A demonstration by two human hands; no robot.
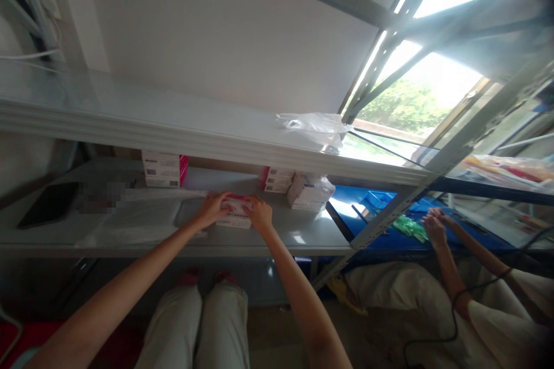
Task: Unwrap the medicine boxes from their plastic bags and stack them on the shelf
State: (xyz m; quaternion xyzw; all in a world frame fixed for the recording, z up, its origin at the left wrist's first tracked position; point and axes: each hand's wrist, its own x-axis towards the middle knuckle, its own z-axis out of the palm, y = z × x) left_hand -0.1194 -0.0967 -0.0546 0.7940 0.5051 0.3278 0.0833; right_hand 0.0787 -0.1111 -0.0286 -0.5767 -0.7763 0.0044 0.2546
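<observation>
Both of my hands grip a small white box with a pink top (234, 221) on the grey lower shelf. My left hand (213, 209) closes on its left end, fingers over the top. At the right end, my right hand (260, 213) holds it with bent fingers. Clear plastic sheeting (138, 222) lies flat to the left of the box. Behind my left hand stands a larger white box with a pink side (162, 169). Beyond my right hand are another white and pink box (277, 179) and a white box in clear plastic (309, 191).
A dark flat object (49, 204) lies at the far left of the lower shelf (303, 236). The upper shelf (182, 121) overhangs, bearing a crumpled clear bag (314, 127). Right of the metal post (389, 219), a co-worker's hands (436, 228) are near green pieces (410, 228) on a blue surface.
</observation>
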